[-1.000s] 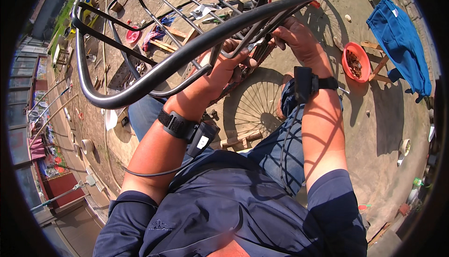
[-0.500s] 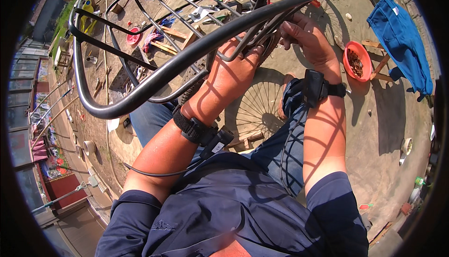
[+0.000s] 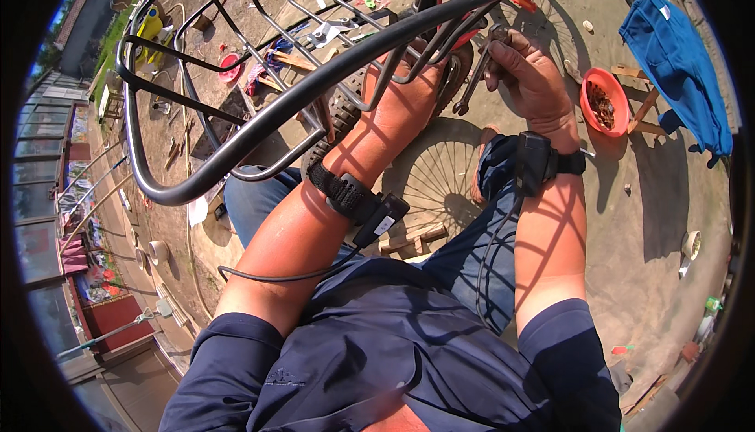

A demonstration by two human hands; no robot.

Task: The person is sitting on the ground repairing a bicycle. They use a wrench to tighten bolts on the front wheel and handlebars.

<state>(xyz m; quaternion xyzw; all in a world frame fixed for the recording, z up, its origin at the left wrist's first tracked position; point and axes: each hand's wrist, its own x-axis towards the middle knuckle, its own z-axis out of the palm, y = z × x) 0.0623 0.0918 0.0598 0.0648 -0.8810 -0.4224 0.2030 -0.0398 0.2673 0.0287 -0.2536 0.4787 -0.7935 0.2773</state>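
A black tubular metal rack (image 3: pixel 259 129) of a bicycle spans the upper left, its thick front bar crossing above my left forearm. My left hand (image 3: pixel 409 90) reaches through beneath the bars beside a knobby tyre (image 3: pixel 454 78); its fingers are hidden, so their grip does not show. To the right of that tyre, my right hand (image 3: pixel 528 74) is closed around a dark metal wrench (image 3: pixel 473 82), whose lower end points down toward the ground. Another stretch of knobby tyre (image 3: pixel 344 113) shows left of my left forearm.
Right of my right hand, a red-orange bowl (image 3: pixel 604 103) holds small brown pieces next to a wooden stool (image 3: pixel 641 110). Blue cloth (image 3: pixel 676 70) drapes at the far right. Loose tools, wood pieces and a yellow container (image 3: pixel 149 31) lie beyond the rack.
My right hand has drawn slightly away from the rack, and the wrench in it now shows plainly. My left hand has reached farther up under the bars, its fingers now hidden.
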